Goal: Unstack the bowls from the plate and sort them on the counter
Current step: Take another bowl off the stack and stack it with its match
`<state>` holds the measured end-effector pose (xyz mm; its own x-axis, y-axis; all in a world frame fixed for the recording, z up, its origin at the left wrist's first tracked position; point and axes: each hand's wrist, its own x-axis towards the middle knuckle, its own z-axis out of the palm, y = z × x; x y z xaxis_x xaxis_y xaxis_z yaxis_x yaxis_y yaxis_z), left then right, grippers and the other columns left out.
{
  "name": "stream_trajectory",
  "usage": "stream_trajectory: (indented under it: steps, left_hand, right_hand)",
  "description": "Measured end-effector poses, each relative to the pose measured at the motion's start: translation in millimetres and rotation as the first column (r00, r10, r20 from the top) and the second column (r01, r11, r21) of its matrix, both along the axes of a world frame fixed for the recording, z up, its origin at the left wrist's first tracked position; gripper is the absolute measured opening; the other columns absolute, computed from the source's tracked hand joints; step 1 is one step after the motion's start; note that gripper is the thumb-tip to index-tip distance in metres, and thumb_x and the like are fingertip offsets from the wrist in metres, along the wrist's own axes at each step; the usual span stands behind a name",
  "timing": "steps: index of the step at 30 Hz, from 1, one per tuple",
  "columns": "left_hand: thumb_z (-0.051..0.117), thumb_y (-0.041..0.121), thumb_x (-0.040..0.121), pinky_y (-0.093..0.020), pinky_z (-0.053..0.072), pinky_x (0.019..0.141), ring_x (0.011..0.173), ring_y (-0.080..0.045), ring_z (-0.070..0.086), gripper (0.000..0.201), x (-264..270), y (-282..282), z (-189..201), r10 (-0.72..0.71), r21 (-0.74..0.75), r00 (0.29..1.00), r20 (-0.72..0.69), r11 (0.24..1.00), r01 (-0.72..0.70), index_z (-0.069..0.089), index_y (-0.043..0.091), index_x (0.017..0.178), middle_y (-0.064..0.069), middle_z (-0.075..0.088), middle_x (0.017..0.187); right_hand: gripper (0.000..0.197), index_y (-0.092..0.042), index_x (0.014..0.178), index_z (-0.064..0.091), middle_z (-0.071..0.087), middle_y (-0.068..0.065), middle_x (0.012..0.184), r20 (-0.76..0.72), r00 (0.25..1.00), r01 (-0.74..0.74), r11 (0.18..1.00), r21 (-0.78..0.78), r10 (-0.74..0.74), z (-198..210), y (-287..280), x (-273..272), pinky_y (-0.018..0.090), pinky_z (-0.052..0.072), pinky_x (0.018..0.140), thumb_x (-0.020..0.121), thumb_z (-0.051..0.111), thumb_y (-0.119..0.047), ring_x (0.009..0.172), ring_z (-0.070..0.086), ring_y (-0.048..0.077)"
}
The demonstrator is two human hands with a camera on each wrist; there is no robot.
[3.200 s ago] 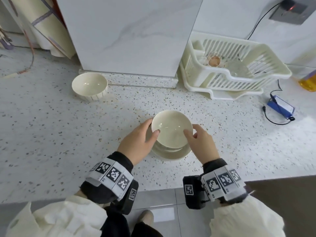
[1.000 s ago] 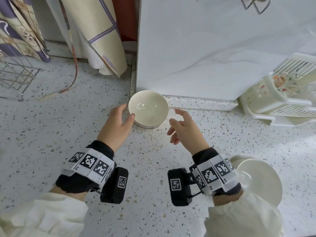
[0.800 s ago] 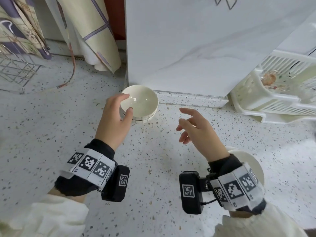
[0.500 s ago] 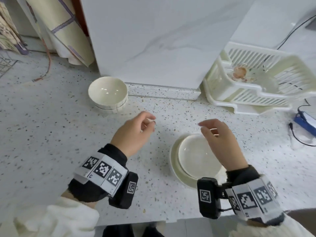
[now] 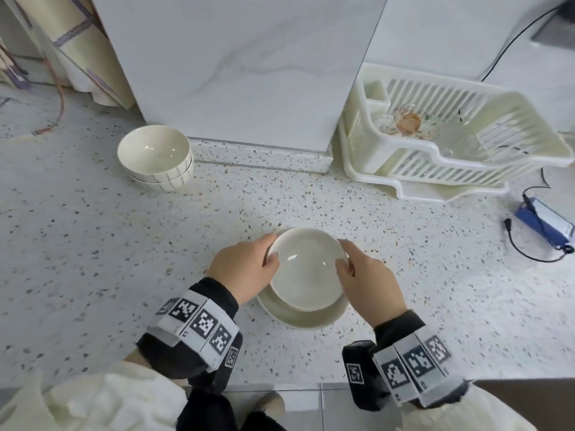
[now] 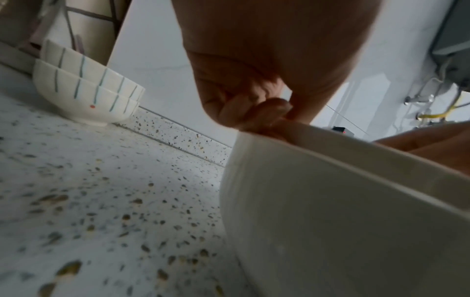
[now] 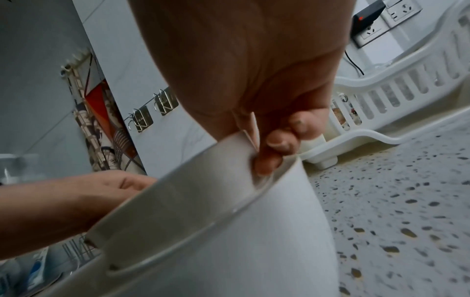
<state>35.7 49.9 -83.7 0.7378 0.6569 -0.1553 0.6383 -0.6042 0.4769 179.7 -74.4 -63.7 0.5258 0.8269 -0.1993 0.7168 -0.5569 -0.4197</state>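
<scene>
A plain cream bowl point(image 5: 306, 269) sits in a cream plate point(image 5: 298, 318) near the counter's front edge; whether it is raised off the plate I cannot tell. My left hand point(image 5: 271, 248) pinches the bowl's left rim and my right hand point(image 5: 344, 255) pinches its right rim. In the left wrist view, curled fingers point(image 6: 254, 112) hook over the bowl's point(image 6: 330, 201) edge. The right wrist view shows fingertips point(image 7: 279, 144) inside the bowl's point(image 7: 203, 231) rim. Two striped bowls point(image 5: 155, 157) stand nested at the back left, also seen as striped bowls point(image 6: 86, 88) from the left wrist.
A white dish rack point(image 5: 451, 144) with a glass item inside stands at the back right. A blue device point(image 5: 544, 225) with a black cable lies at the far right. A white marble panel point(image 5: 233, 73) rises behind the counter. Patterned cloth point(image 5: 81, 42) hangs at the back left.
My left hand let go of the striped bowl set into the other one at the back left. Both hands came back to the plate and took hold of the plain bowl's rim.
</scene>
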Motion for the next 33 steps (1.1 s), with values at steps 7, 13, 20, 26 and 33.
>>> stream_trajectory:
  steps: [7,13,20,26,33]
  left_hand:
    - [0.042,0.033,0.092,-0.017,0.043,0.048,0.055,-0.018,0.055,0.033,-2,27,29,0.088,-0.156,0.943,0.321,0.987,-0.039,0.053,0.022,0.121,0.000,0.059,0.063]
    - [0.044,0.047,0.087,-0.026,0.052,0.072,0.082,-0.006,0.060,0.045,-18,76,43,0.203,-0.197,0.839,0.505,0.973,-0.118,0.048,0.028,0.128,0.005,0.055,0.099]
    - [0.061,0.054,0.073,-0.036,0.052,0.089,0.096,0.006,0.057,0.078,-31,119,14,0.235,-0.406,0.917,0.323,0.909,-0.090,0.024,0.037,0.139,0.008,0.041,0.132]
    - [0.065,0.052,0.071,-0.041,0.052,0.091,0.099,-0.004,0.061,0.084,-29,138,-17,0.254,-0.497,0.933,0.257,0.862,-0.098,0.018,0.041,0.139,0.007,0.035,0.140]
    - [0.065,0.045,0.074,-0.040,0.052,0.093,0.106,-0.006,0.059,0.084,-28,150,-34,0.275,-0.560,0.925,0.262,0.824,-0.087,0.013,0.041,0.140,0.007,0.034,0.141]
  right_hand:
    - [0.035,-0.027,0.121,0.054,0.051,0.002,0.052,-0.092,0.995,0.058,0.991,0.121,-0.047,39,23,6,0.029,0.044,0.054,0.090,0.041,-0.020,0.052,0.053,0.021]
    - [0.033,-0.016,0.114,0.058,0.065,0.005,0.054,-0.405,0.907,0.146,0.988,0.041,-0.117,55,101,16,0.028,0.051,0.057,0.085,0.044,-0.010,0.047,0.059,0.018]
    - [0.041,-0.002,0.130,0.044,0.064,0.012,0.059,-0.467,0.875,0.032,0.977,-0.209,-0.128,40,191,17,0.024,0.056,0.049,0.090,0.036,-0.001,0.041,0.062,0.013]
    - [0.040,0.005,0.132,0.039,0.061,0.033,0.116,-0.536,0.805,0.034,0.921,-0.387,-0.255,23,225,15,0.040,0.055,0.086,0.092,0.039,0.003,0.097,0.066,0.038]
    - [0.048,-0.006,0.138,0.037,0.063,0.033,0.112,-0.553,0.773,0.083,0.915,-0.395,-0.309,6,239,15,0.038,0.054,0.084,0.091,0.037,0.006,0.090,0.067,0.039]
